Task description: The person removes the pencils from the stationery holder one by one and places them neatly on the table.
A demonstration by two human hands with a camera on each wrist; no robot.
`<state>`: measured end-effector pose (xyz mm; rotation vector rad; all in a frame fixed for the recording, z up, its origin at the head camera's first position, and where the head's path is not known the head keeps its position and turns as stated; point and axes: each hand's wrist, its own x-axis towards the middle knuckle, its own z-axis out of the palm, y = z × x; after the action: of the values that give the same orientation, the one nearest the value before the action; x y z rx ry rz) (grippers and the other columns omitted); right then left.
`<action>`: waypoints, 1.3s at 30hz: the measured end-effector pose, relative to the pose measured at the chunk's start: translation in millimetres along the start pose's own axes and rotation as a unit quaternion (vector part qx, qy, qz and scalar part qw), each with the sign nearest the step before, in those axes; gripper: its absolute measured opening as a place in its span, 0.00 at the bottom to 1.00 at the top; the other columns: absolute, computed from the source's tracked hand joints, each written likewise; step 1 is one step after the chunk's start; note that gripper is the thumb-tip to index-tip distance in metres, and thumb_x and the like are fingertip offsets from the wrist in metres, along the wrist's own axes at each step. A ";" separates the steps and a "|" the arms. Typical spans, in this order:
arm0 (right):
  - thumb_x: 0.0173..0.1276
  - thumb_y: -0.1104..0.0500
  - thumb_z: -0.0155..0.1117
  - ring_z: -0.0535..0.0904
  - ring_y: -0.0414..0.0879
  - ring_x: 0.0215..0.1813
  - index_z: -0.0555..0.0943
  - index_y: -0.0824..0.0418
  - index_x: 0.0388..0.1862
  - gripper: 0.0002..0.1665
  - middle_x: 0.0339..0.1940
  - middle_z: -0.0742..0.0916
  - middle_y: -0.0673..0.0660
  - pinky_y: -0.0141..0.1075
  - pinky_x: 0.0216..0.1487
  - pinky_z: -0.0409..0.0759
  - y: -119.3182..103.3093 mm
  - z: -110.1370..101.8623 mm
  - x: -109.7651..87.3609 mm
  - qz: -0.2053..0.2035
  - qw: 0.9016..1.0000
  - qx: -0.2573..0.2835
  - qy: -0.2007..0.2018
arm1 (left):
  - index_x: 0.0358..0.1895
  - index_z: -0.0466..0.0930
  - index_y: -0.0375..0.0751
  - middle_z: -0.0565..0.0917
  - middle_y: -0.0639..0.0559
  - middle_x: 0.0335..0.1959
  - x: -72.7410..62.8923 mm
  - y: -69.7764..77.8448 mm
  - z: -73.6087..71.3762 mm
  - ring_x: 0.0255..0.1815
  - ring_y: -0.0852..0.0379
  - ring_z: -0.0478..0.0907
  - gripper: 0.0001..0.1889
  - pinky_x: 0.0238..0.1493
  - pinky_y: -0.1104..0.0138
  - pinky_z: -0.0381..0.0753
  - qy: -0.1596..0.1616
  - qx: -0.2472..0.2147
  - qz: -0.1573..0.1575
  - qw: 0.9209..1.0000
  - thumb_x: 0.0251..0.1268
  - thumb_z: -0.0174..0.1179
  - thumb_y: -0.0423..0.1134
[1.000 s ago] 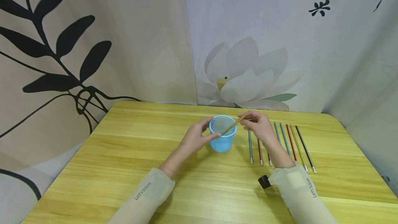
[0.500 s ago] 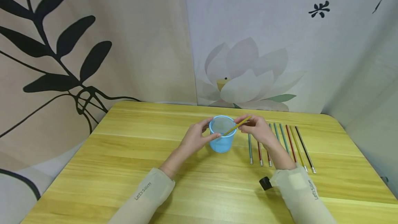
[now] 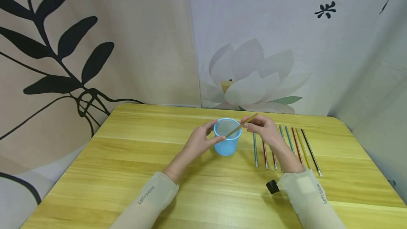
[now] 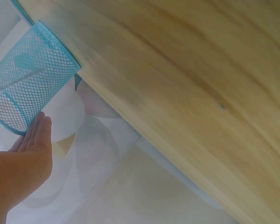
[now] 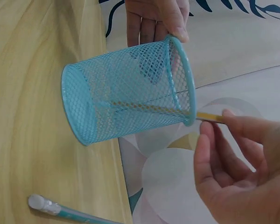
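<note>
A light blue mesh pencil cup (image 3: 227,147) stands on the wooden table. My left hand (image 3: 198,141) holds it from the left, thumb at the near rim and fingers behind the far side. In the left wrist view those fingers lie along the mesh of the cup (image 4: 46,65). Between thumb and fingertips, my right hand (image 3: 265,130) pinches a yellow pencil (image 3: 237,128) by its upper part. This pencil slants over the cup's right rim. Through the mesh in the right wrist view, the lower length of the pencil (image 5: 209,116) shows inside the cup.
To the right of the cup lies a row of pencils, among them a teal one (image 3: 255,153), a red one (image 3: 265,155) and a black one (image 3: 311,152). The right forearm covers part of this row. A printed cloth (image 3: 152,45) hangs behind the table.
The yellow pencil's upper end dipped, then rose again as my right hand shifted slightly at the rim. My left hand and the cup have stayed nearly still.
</note>
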<state>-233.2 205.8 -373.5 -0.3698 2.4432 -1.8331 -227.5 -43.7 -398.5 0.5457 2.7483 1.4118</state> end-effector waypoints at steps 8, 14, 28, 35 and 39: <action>0.74 0.59 0.62 0.86 0.35 0.47 0.79 0.71 0.51 0.16 0.45 0.89 0.42 0.26 0.50 0.87 -14.0 -11.4 0.1 -0.038 0.995 0.072 0.059 | 0.72 0.67 0.37 0.78 0.38 0.66 -0.5 1.7 -1.3 0.66 0.41 0.77 0.38 0.66 0.54 0.80 -0.002 -0.002 0.004 1.000 0.62 0.69 0.49; 0.73 0.62 0.62 0.87 0.36 0.45 0.78 0.74 0.49 0.14 0.43 0.89 0.43 0.25 0.48 0.87 -25.2 -24.2 -0.7 -0.076 0.987 0.116 0.078 | 0.72 0.67 0.37 0.78 0.38 0.66 -1.0 1.4 -1.3 0.66 0.40 0.77 0.39 0.66 0.54 0.81 -0.001 0.000 0.004 1.000 0.62 0.69 0.50; 0.71 0.65 0.64 0.88 0.38 0.42 0.81 0.66 0.47 0.08 0.41 0.91 0.47 0.26 0.46 0.87 -41.8 -56.7 -9.4 -0.105 0.972 0.182 0.102 | 0.73 0.67 0.37 0.77 0.37 0.67 -1.7 -0.4 -0.3 0.66 0.39 0.77 0.39 0.65 0.53 0.81 0.000 0.006 -0.004 1.000 0.62 0.69 0.51; 0.71 0.67 0.62 0.88 0.38 0.39 0.83 0.62 0.41 0.04 0.40 0.91 0.47 0.26 0.44 0.88 -41.5 -75.6 -16.7 -0.114 0.967 0.193 0.118 | 0.72 0.67 0.37 0.77 0.37 0.66 -2.3 0.5 -0.3 0.65 0.39 0.78 0.39 0.65 0.53 0.81 0.005 0.002 0.001 1.000 0.62 0.69 0.51; 0.71 0.68 0.62 0.88 0.39 0.38 0.82 0.64 0.39 0.03 0.43 0.90 0.47 0.26 0.44 0.88 -39.5 -86.2 -22.7 -0.115 0.965 0.200 0.127 | 0.72 0.67 0.37 0.77 0.37 0.66 -2.1 1.0 0.1 0.65 0.39 0.77 0.39 0.65 0.53 0.81 0.006 0.002 0.001 1.000 0.62 0.69 0.51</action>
<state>-222.0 281.5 -313.0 -0.4243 2.1603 -2.5526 -225.3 -43.7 -398.0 0.5426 2.7607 1.4156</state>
